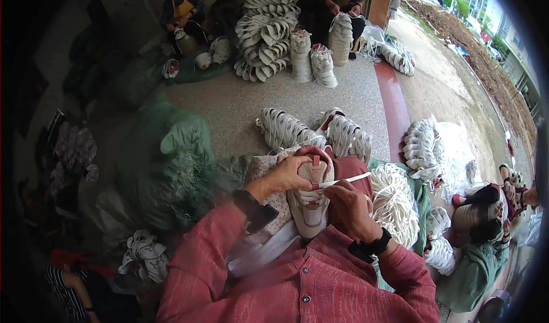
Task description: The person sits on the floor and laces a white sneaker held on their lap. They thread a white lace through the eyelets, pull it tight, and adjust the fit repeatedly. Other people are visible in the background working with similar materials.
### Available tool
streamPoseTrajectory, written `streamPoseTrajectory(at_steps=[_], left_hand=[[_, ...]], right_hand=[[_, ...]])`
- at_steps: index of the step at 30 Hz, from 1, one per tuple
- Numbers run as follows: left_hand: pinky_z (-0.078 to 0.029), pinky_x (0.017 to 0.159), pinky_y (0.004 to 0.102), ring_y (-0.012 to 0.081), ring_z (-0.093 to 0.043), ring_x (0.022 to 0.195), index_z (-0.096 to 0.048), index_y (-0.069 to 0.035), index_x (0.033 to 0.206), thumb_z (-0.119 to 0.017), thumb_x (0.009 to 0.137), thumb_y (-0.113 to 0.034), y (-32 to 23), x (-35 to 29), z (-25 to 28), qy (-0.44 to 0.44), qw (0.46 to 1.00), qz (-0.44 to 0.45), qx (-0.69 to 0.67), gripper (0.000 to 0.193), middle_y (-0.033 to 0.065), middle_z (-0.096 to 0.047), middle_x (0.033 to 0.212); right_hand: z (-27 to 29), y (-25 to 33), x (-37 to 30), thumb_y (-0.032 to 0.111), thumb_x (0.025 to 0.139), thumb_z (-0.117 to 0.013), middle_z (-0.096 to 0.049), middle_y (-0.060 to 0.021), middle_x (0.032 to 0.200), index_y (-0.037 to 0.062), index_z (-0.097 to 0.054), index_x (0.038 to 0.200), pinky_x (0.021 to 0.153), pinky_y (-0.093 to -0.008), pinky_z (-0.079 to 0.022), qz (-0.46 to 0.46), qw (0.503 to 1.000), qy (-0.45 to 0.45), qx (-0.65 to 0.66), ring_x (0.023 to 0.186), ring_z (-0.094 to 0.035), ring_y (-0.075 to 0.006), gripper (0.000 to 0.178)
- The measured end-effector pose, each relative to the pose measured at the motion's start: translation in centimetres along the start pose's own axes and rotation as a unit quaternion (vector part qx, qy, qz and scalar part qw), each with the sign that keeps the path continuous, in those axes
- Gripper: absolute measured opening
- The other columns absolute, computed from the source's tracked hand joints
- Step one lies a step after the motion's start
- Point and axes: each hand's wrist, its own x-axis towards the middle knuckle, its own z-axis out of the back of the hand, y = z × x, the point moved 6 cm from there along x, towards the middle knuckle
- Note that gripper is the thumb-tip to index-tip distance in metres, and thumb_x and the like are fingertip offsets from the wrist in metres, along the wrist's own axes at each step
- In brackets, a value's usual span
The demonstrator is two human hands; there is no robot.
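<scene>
Head view: the right hand (pixel 351 210) has thumb and forefinger pinched on a white lace (pixel 359 178), close to where it meets the upper part of the lacing; one end sticks out to the right, past the knuckles. On the other side, the left hand (pixel 286 175) grips the pale shoe upper (pixel 310 215) by its edge near the collar, fingers curled over it and thumb lying toward the lace; whether that thumb also presses the lace, I cannot tell. The shoe upper sits in front of the person's chest, toe toward the body, red-lined collar facing away.

The step in hand looks like threading the lace through the eyelets. The next move seems to call for steadying the edge with the left and drawing the lace snug with the right, without twisting it.

Just right of the hands lies a heap of loose white laces (pixel 394 208). Beyond the shoe upper are two bundles of nested uppers (pixel 290 130) on the floor (pixel 229 108), and to the left stands a bulky green sack (pixel 163 148).
</scene>
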Motion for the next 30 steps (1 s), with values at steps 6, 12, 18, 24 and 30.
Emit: streamPoseTrajectory(at_steps=[6,12,18,24,30], left_hand=[[-0.046,0.092,0.0275,0.0106,-0.059,0.101,-0.066,-0.002,0.117,-0.089,0.067,-0.015,-0.2,-0.2,-0.3,0.028,0.992,0.008,-0.121,0.056,0.0028,-0.068,0.108],[-0.046,0.092,0.0266,0.0096,-0.059,0.100,-0.066,-0.002,0.117,-0.089,0.068,-0.013,-0.5,-0.4,-0.2,0.029,0.994,0.010,-0.109,0.055,0.0019,-0.068,0.107],[-0.046,0.093,0.0268,0.0097,-0.059,0.101,-0.065,-0.002,0.119,-0.088,0.068,-0.013,-0.4,-0.2,-0.3,0.032,0.993,-0.003,-0.115,0.057,0.0025,-0.069,0.108],[-0.046,0.093,0.0267,0.0096,-0.059,0.101,-0.065,0.000,0.118,-0.088,0.068,-0.014,0.0,-0.2,0.0,0.024,0.998,-0.003,-0.052,0.057,0.0037,-0.069,0.109],[-0.047,0.091,0.0288,0.0124,-0.061,0.100,-0.066,-0.002,0.117,-0.087,0.067,-0.020,-0.1,-0.3,0.2,0.013,0.999,-0.028,-0.012,0.057,0.0063,-0.070,0.108]], right_hand=[[-1.3,-1.2,0.2,0.009,0.089,-0.066,-0.069,-0.0139,0.093,0.0036,-0.068,0.097,0.067,-0.0382,-0.053,0.002,0.999,-0.053,0.001,0.080,-0.069,-0.0325,0.010],[-1.6,-0.8,0.3,0.011,0.089,-0.066,-0.068,-0.0125,0.088,0.0056,-0.067,0.092,0.065,-0.0399,-0.053,-0.003,0.997,-0.051,-0.062,0.077,-0.068,-0.0330,0.006],[-1.5,-1.1,1.0,0.006,0.086,-0.064,-0.066,-0.0125,0.086,0.0040,-0.065,0.091,0.066,-0.0389,-0.053,0.020,1.000,-0.003,-0.006,0.078,-0.067,-0.0337,0.005],[-2.0,-2.0,1.5,0.003,0.085,-0.064,-0.065,-0.0117,0.087,0.0041,-0.065,0.092,0.068,-0.0379,-0.053,0.017,1.000,-0.004,0.017,0.079,-0.066,-0.0324,0.008],[-2.2,-2.1,2.4,0.001,0.085,-0.063,-0.063,-0.0129,0.090,0.0039,-0.067,0.099,0.075,-0.0377,-0.053,-0.030,0.988,0.102,0.112,0.086,-0.065,-0.0327,0.015]])
